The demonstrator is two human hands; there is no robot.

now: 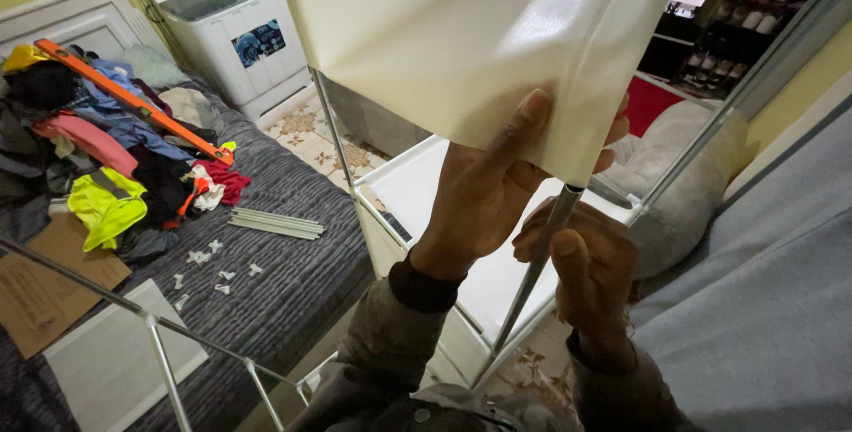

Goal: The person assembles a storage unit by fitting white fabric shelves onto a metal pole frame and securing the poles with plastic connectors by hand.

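Right hand point(590, 263) wrapped tight around metal pole point(532, 277), just under its top end. Pole runs up-right into cream fabric cover point(461, 51). Left hand point(484, 192) directly above, thumb and fingers pinching the cover's bottom corner over the pole tip.

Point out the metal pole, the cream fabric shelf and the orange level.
Metal pole point(532, 268): head view, on the bare shaft under the right hand point(590, 277).
Cream fabric shelf point(444, 42): head view, on its underside, above the left hand point(484, 197).
Orange level point(133, 99): head view, mid-length, on the clothes.
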